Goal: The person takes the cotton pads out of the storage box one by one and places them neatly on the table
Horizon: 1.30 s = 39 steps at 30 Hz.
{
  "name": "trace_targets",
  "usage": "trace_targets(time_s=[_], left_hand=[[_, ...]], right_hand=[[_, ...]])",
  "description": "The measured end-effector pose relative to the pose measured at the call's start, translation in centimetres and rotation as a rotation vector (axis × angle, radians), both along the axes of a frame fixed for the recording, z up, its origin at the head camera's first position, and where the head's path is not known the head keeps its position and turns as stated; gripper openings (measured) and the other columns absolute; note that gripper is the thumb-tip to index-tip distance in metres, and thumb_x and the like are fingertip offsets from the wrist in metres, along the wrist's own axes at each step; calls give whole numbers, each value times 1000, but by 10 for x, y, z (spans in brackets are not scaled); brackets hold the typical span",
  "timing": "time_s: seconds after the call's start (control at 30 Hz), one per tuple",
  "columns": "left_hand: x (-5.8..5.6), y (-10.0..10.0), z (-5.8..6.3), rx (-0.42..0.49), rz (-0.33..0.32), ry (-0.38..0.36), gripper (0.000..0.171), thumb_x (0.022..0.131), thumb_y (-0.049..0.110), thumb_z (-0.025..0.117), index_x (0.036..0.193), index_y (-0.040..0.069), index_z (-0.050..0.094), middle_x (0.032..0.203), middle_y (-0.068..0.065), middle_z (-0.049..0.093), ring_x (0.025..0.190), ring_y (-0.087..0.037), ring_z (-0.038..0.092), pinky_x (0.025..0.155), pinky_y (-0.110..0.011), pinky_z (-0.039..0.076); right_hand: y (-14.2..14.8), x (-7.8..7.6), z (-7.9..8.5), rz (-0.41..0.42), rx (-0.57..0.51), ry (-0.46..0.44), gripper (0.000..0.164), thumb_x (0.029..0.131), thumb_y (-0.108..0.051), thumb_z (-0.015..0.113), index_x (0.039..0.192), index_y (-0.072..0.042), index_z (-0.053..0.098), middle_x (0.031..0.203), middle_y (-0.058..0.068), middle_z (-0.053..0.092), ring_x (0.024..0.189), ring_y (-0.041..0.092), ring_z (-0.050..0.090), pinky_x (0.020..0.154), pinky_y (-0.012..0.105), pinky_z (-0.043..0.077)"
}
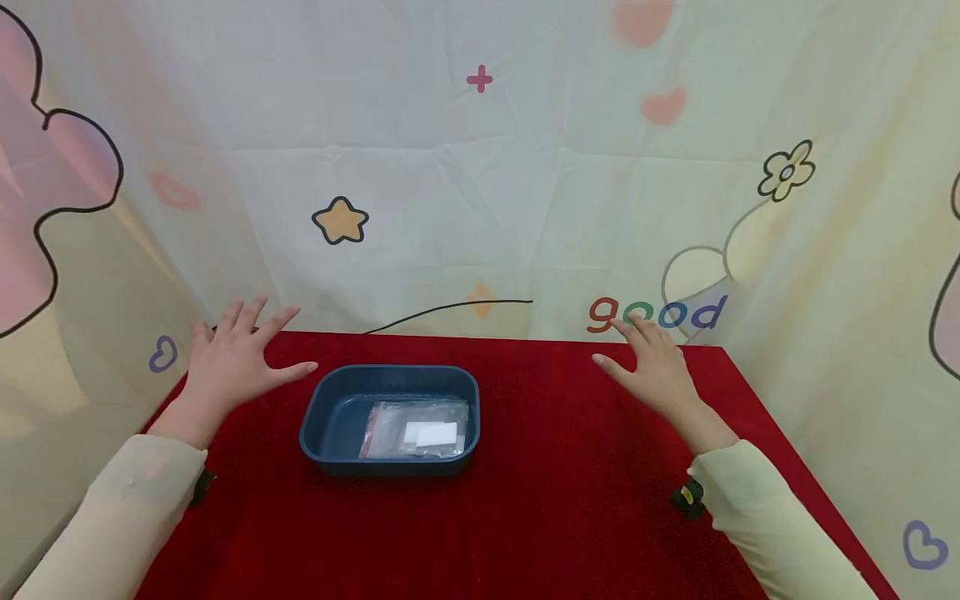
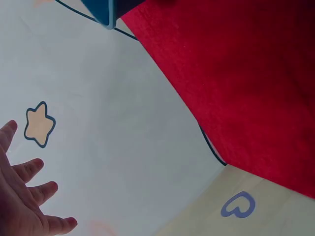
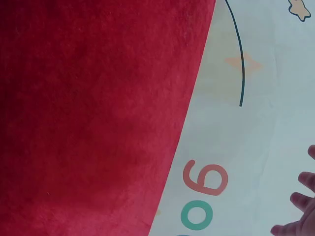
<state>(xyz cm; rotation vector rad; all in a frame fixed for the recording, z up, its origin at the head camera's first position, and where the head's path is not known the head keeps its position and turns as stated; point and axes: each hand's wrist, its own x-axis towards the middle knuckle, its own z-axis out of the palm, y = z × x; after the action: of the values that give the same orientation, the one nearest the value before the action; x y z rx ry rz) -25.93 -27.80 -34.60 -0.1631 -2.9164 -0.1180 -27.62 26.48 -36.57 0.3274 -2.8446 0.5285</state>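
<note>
In the head view a blue rectangular tray [image 1: 322, 457] with rounded corners stands on the red table, left of the middle. Inside it lie clear plastic zip bags [image 1: 386, 425] with white labels; how many cannot be told. My left hand [image 1: 234, 364] hovers to the left of the tray, fingers spread, holding nothing. Over on the right side, my right hand [image 1: 654, 372] is held above the table with its fingers extended and nothing in it. Each wrist view catches only part of a hand, with a corner of the tray [image 2: 112, 14] in the left one.
A red cloth [image 1: 555, 517] covers the table. Behind and on both sides hangs a pale curtain [image 1: 420, 108] printed with stars, hearts, flowers and the word "good". Dark wrist devices [image 1: 688, 498] show at both cuffs.
</note>
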Motion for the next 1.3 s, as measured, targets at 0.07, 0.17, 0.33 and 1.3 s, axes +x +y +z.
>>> trace_targets(time_s=[0.07,0.17,0.33,1.3], left_hand=[[1,0,-3,2,0,-1,96,84,63,70,161,20,32,164,-30,25,146,-56,24,111,-84,23],[4,0,-7,16,-1,10,95,84,60,71,160,18,32,163,-30,27,145,-55,27,111,-82,25],[7,-1,-14,51,-7,40,91,85,55,72,158,15,35,160,-30,31,144,-54,30,111,-81,26],[24,-6,-47,223,-29,14,83,90,41,71,157,7,35,154,-33,40,137,-55,42,105,-75,42]], right_hand=[[-1,1,-3,5,-20,5,70,99,-42,60,156,-8,40,164,28,32,148,53,31,114,77,31],[-2,3,-6,6,-46,3,69,98,-42,61,155,-7,42,163,27,33,148,51,33,114,76,33],[-4,5,-12,9,-78,-10,68,98,-42,62,154,-6,43,162,26,36,148,49,35,114,73,36],[-20,11,-36,50,-258,-23,55,100,-30,61,147,-3,51,152,25,50,141,44,46,116,65,40]])
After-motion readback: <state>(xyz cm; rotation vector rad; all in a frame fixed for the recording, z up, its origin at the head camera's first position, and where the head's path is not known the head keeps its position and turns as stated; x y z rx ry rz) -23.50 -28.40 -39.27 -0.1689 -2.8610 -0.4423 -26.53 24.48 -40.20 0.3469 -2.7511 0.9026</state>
